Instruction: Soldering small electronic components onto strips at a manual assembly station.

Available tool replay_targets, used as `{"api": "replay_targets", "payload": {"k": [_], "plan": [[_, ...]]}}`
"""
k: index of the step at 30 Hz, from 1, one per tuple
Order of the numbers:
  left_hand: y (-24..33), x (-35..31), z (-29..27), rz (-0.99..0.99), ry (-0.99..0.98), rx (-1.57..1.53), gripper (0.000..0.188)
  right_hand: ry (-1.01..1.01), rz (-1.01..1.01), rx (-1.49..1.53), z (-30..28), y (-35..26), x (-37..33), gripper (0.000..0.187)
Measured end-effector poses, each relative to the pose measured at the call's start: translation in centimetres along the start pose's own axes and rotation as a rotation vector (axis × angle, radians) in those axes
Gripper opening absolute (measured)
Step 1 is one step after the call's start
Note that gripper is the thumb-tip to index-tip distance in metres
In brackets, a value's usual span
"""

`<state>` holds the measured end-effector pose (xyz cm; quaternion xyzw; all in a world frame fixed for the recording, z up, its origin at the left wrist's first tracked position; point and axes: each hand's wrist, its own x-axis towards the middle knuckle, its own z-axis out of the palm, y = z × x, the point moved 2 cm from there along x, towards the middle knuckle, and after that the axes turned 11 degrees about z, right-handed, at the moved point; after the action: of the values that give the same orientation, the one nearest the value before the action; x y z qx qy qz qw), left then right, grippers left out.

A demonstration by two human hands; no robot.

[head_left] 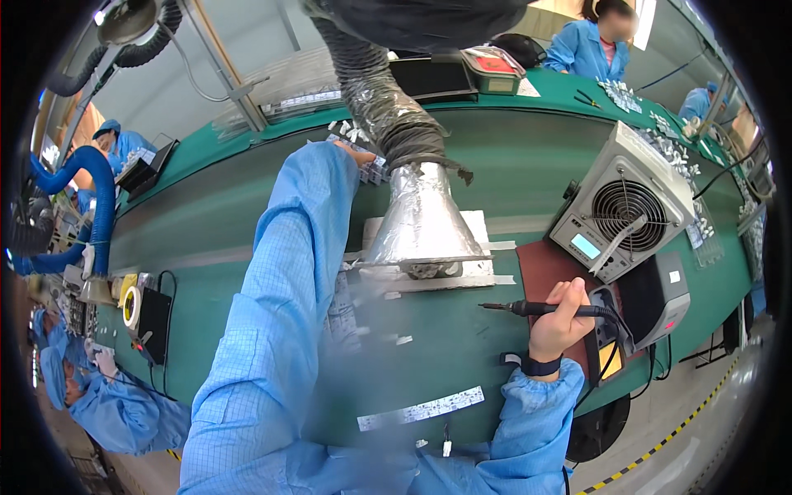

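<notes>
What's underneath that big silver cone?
A white board sticks out around the silver cone, with pale strips at its right edge. The cone covers the board's middle; what lies there cannot be seen.

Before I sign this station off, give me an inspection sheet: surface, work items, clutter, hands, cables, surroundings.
Surface: green bench mat, with a dark red mat toward the right.
Work items: soldering iron, tip pointing left; circuit-board strip lying flat; board pieces farther off.
Clutter: small white scraps below the metal exhaust cone.
Hands: right hand holds the iron; left hand is at the board pieces, its grip unclear.
Cables: black cord leaving the iron's rear end.
Surroundings: fan unit at right; co-worker upper right, others left.
</notes>
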<state>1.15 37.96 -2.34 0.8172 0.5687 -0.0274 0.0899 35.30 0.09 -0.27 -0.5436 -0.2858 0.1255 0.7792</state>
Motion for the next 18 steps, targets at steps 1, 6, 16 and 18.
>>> {"api": "replay_targets", "payload": {"k": [1, 6, 16, 18], "plan": [[0.0, 0.6, -0.1, 0.004, 0.008, -0.041, 0.028, -0.009, 0.011, 0.005, 0.0, -0.2, 0.2, 0.042], [0.1, 4.5, -1.0, 0.048, 0.054, -0.261, 0.028, -0.016, 0.02, -0.018, -0.6, -0.3, 0.4, 0.04], [1.5, 12.3, -4.0, 0.164, 0.094, -0.731, 0.027, -0.035, 0.01, -0.086, -0.6, -0.7, 0.2, 0.044], [0.3, 12.8, -4.0, 0.157, 0.088, -0.82, 0.027, -0.026, -0.005, -0.081, -0.4, -0.8, 0.3, 0.044]]}}
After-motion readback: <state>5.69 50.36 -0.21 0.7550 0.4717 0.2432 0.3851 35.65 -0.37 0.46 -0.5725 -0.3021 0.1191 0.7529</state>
